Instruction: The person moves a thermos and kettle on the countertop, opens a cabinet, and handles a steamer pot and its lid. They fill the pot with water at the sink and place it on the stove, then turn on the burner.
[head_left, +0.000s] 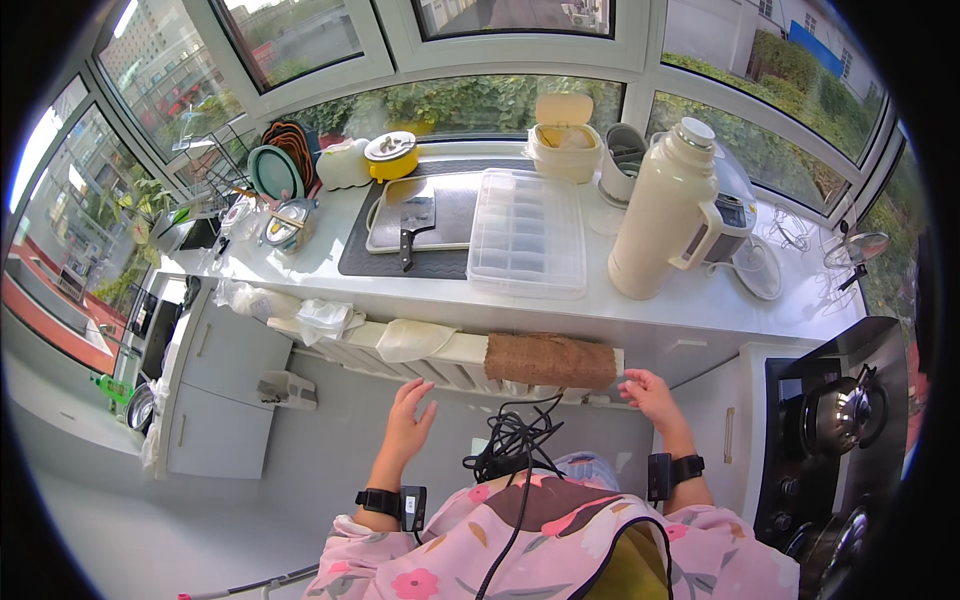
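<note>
My left hand (409, 424) hangs in the air in front of the radiator (364, 336), fingers spread and nothing in it. My right hand (648, 397) is near the right end of a brown cloth (551, 360) draped over that radiator; its fingers are loosely bent and hold nothing. Whether it touches the cloth or radiator end is hard to tell. A pale folded cloth (416, 340) and a plastic bag (326, 321) also lie along the radiator top. On the counter above, a cleaver (417, 223) rests on a tray (457, 246), beside a translucent compartment box (527, 232).
A tall cream thermos (664, 217) stands on the counter (420, 289) near its front edge. At right are the gas stove (780, 442) and a steel kettle (838, 416). Tangled black cable (517, 442) hangs before my body. A small bin (289, 390) is at left.
</note>
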